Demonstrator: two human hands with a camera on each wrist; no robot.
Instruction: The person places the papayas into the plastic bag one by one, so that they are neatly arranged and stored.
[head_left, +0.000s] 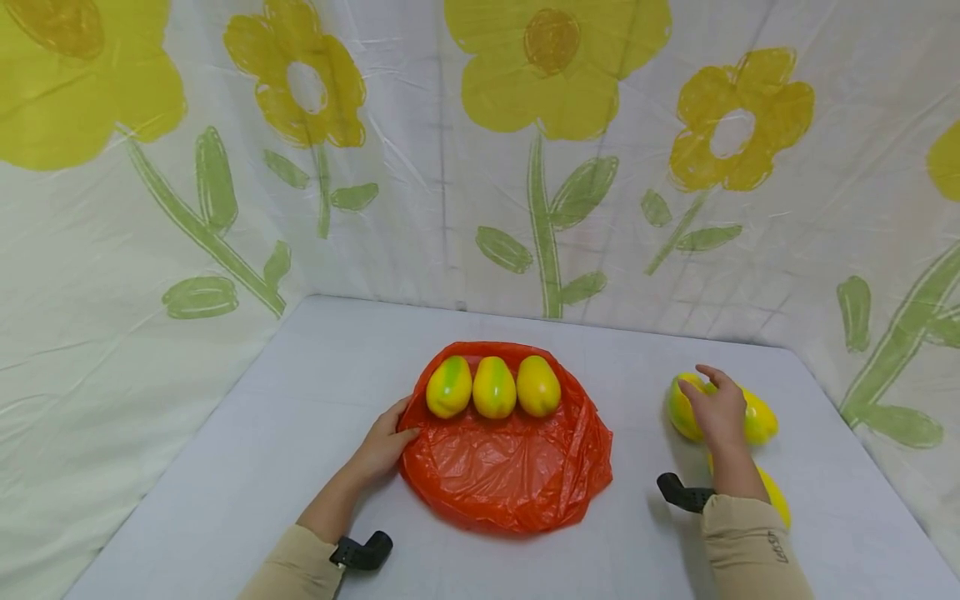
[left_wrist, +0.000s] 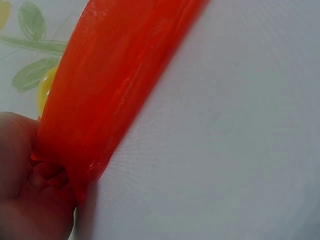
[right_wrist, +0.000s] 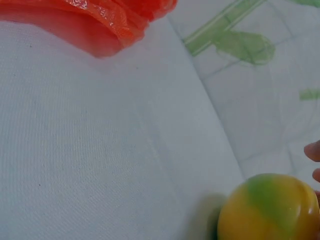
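Note:
A red plastic bag (head_left: 517, 475) lies spread on the table with its mouth held wide. Inside it, along the far side, three yellow-green fruits (head_left: 494, 388), smooth and oval like mangoes or papayas, sit in a row. My left hand (head_left: 384, 446) grips the bag's left rim, its thumb on the inner side; the left wrist view shows the red film (left_wrist: 100, 100) pinched in the fingers. On the right, my right hand (head_left: 720, 410) hovers over more such fruits (head_left: 761, 417), thumb and fingers apart. A fruit (right_wrist: 270, 210) shows beside its fingertips in the right wrist view.
Another yellow fruit (head_left: 778, 502) lies nearer, partly behind the right forearm. A white cloth covers the table (head_left: 360, 350). Behind and at both sides hangs a pale curtain (head_left: 420, 192) printed with yellow flowers. Black wrist cameras (head_left: 363, 552) stick out from both wrists.

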